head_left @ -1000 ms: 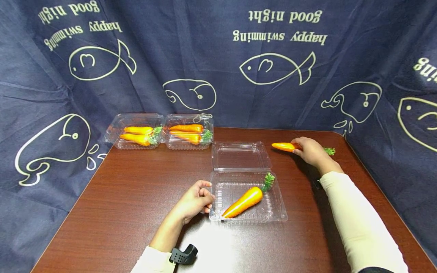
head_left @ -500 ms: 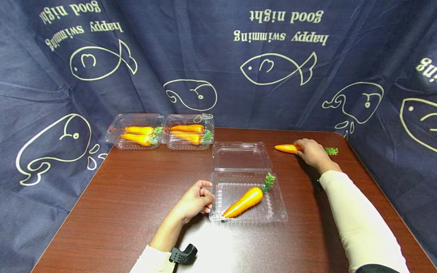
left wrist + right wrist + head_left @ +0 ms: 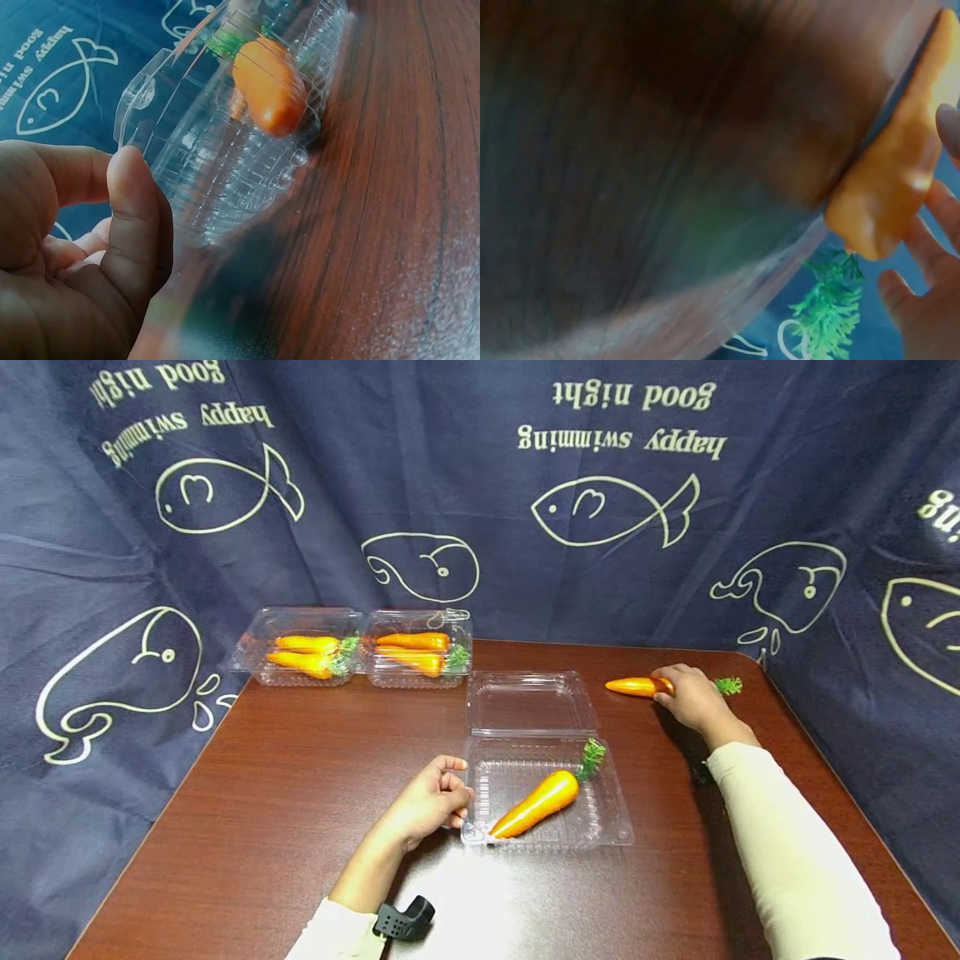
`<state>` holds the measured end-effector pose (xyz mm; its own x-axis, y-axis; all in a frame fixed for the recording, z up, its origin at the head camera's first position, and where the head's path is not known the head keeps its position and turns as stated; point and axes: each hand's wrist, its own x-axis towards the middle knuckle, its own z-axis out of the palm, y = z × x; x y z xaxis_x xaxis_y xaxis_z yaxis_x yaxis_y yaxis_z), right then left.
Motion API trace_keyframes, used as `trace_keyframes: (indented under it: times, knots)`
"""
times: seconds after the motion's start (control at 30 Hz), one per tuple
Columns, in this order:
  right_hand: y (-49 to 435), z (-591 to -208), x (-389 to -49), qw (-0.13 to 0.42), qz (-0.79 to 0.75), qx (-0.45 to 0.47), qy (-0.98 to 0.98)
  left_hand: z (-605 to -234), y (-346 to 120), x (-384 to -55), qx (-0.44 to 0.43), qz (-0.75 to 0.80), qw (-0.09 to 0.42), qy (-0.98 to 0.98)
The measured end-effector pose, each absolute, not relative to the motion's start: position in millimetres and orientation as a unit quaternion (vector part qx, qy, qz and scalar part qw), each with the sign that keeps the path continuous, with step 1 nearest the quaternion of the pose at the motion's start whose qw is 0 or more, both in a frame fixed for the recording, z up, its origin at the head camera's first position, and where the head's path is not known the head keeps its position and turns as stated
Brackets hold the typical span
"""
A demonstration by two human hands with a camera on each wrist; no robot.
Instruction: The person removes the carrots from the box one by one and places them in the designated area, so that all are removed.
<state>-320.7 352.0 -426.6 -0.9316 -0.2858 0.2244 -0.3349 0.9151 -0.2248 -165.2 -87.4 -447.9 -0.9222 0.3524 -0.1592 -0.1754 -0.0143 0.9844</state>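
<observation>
An open clear plastic clamshell box (image 3: 480, 752) lies at the middle of the table, its lid (image 3: 532, 702) folded back flat. Inside its base rests an orange carrot (image 3: 536, 806) with a green top, set diagonally. My left hand (image 3: 427, 802) pinches the box's left rim between thumb and fingers; the left wrist view shows the thumb (image 3: 133, 195) at that edge. Toward the back right, my right hand (image 3: 693, 697) holds a second carrot (image 3: 633, 687) across its thick part, low over the table or on it. The right wrist view shows this carrot's fat end beside the fingers.
At the back left stand two closed clear boxes, the left box (image 3: 262, 631) and the right box (image 3: 459, 627), each with two carrots inside. A dark blue printed curtain (image 3: 480, 460) hangs around the brown table (image 3: 300, 760) at the back and sides.
My right hand and its carrot have shifted slightly right and nearer to me, mostly in the first half second. My left hand and the open box look unmoved.
</observation>
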Motion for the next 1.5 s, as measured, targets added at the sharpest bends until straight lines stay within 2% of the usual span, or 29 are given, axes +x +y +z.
trace_keyframes:
  times: [0.3,0.5,0.83,1.5]
  knots:
    - [342.7,-426.5,-305.2,0.170,0.198,0.201,-0.944,-446.3,-85.3,-164.9,0.062,0.707,0.187,0.679]
    - [318.4,-413.5,-288.2,0.196,0.233,0.241,-0.922,-446.0,-84.7,-165.4,0.059,0.707,0.188,0.679]
    - [278.5,-385.2,-265.0,0.173,0.208,0.304,-0.914,-447.7,-84.7,-165.2,0.059,0.706,0.186,0.681]
    - [214.0,-354.6,-233.8,0.148,0.130,0.429,-0.881,-447.7,-84.4,-165.7,0.060,0.714,0.186,0.673]
